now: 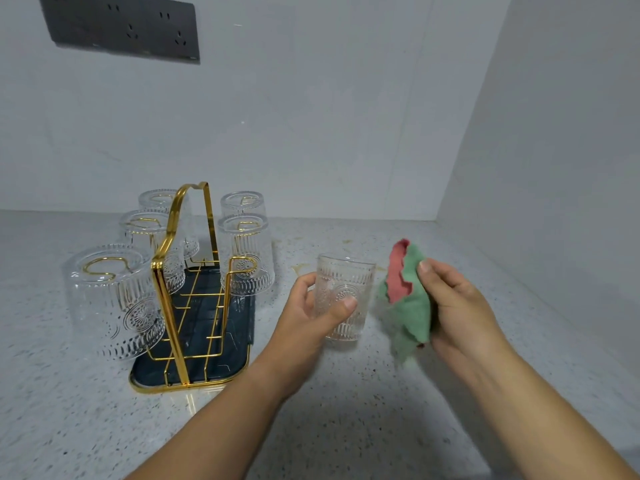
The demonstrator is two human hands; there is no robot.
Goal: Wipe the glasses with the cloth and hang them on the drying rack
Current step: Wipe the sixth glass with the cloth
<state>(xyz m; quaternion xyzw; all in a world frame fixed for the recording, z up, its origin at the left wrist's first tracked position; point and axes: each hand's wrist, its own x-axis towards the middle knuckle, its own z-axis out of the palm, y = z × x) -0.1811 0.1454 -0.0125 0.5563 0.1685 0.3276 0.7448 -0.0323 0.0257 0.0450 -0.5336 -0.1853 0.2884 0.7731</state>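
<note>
My left hand (313, 315) grips a clear embossed glass (346, 289), upright with its mouth up, just above the counter. Close to its right, my right hand (457, 306) holds a bunched green and pink cloth (410, 299); cloth and glass do not touch. The gold wire drying rack (194, 292) stands to the left on a dark tray (207, 368). Several matching glasses hang upside down on its prongs, the nearest one (114, 303) at the front left. One gold prong (242, 265) at the rack's front right carries nothing.
The speckled light counter (346, 410) runs to a white back wall and a white side wall (554, 168) on the right. A dark socket panel (121, 27) is fixed high on the back wall. A faint stain marks the counter behind the held glass.
</note>
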